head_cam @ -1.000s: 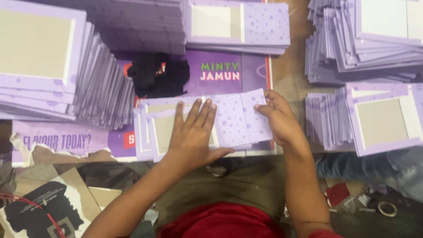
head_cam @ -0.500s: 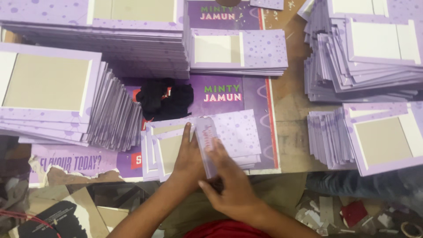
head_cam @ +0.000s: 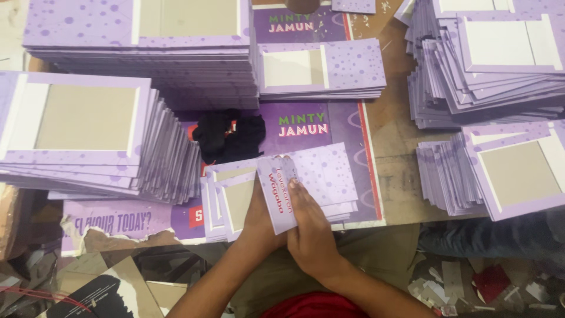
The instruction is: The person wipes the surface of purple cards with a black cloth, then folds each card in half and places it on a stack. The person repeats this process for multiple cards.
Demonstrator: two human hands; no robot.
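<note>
A small pile of flat lilac card pieces (head_cam: 329, 176) with white dots lies in front of me on a purple printed sheet (head_cam: 347, 126). The top piece has a narrow flap (head_cam: 275, 191) with red lettering folded up and over. My right hand (head_cam: 309, 227) presses on that flap, fingers along it. My left hand (head_cam: 254, 219) is mostly hidden under the right hand and the flap; its fingertips show at the flap's upper edge, gripping it.
Tall stacks of lilac cards with grey panels stand at the left (head_cam: 88, 135), far left (head_cam: 141, 29), middle back (head_cam: 321, 68) and right (head_cam: 500, 53), (head_cam: 506, 174). A black cloth (head_cam: 229, 135) lies behind the pile. Scraps (head_cam: 471, 285) and dark cardboard (head_cam: 106, 294) lie near my knees.
A second ago both hands lay flat and apart on the top card. They have come together at the card's left part and folded the narrow flap over.
</note>
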